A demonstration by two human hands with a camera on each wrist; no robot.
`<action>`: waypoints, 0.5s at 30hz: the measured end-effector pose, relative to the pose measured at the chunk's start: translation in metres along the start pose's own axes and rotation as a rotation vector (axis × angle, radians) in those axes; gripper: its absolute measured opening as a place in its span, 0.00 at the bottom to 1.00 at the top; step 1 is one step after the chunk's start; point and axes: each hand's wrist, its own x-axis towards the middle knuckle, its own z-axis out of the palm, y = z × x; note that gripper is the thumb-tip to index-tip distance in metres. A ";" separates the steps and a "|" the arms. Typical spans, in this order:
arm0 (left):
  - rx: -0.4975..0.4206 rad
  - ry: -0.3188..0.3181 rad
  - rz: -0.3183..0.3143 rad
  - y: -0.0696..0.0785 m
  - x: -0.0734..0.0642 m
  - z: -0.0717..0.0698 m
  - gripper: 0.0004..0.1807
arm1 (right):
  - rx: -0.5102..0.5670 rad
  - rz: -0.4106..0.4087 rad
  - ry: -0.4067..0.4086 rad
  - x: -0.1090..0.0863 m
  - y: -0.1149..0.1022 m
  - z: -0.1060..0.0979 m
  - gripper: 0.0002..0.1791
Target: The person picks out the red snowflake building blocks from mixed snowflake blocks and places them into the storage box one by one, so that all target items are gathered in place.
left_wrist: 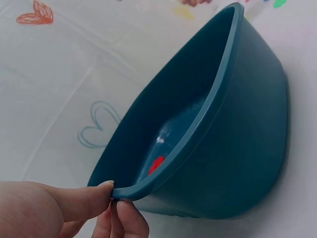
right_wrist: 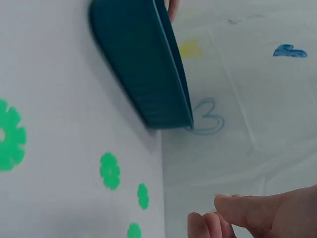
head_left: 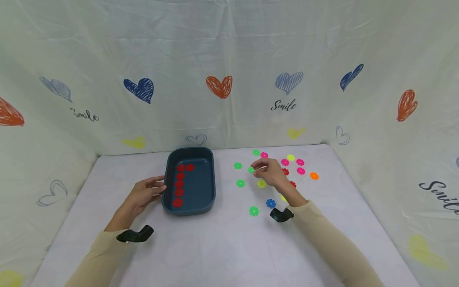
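My left hand [head_left: 146, 194] pinches the left rim of a deep dark teal plastic tub [left_wrist: 237, 129], thumb on top and fingers underneath. Inside the tub several red flower-shaped discs [head_left: 179, 183] lie mostly in a line along its left side. On the right, my right hand [head_left: 269, 172] hovers over scattered discs, thumb and fingers bent toward each other. A green flower-shaped disc [head_left: 251, 170] shows right at its fingertips in the head view. No disc is visible between those fingers in the right wrist view.
Several pink discs [head_left: 301, 171] and an orange disc [head_left: 314, 176] lie beyond the right hand. Closer in are a blue disc [head_left: 270, 203] and another green disc [head_left: 254, 211]. A white cloth printed with hearts [head_left: 219, 87] hangs behind and beside the white table [head_left: 201, 251].
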 end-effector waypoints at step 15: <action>0.011 0.006 -0.005 0.001 0.000 0.000 0.32 | -0.064 0.106 0.117 -0.016 0.051 -0.040 0.17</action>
